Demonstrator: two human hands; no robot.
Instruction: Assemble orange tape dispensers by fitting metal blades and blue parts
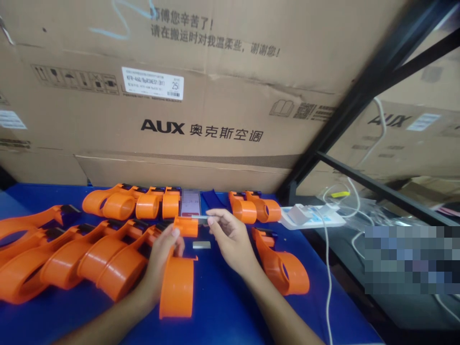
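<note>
My left hand [166,247] is closed round the neck of an orange plastic tape dispenser [177,287], its round hub hanging low and its head [187,226] pointing right. Between the thumb and fingers of my right hand [227,235] is a thin, pale metal strip [200,217], held at the top edge of that head. Whether the strip touches the dispenser I cannot tell. Just below, a small silvery metal piece [201,245] lies on the blue table [219,306]. Behind my hands is a phone [190,202] with its screen lit.
Several orange tape dispensers with dark heads stand at left [118,266], along the back [120,206] and at right [293,273]. A white power strip [312,217] with cables sits at the right edge by a black metal frame [345,96]. Large cardboard boxes [215,110] wall off the back.
</note>
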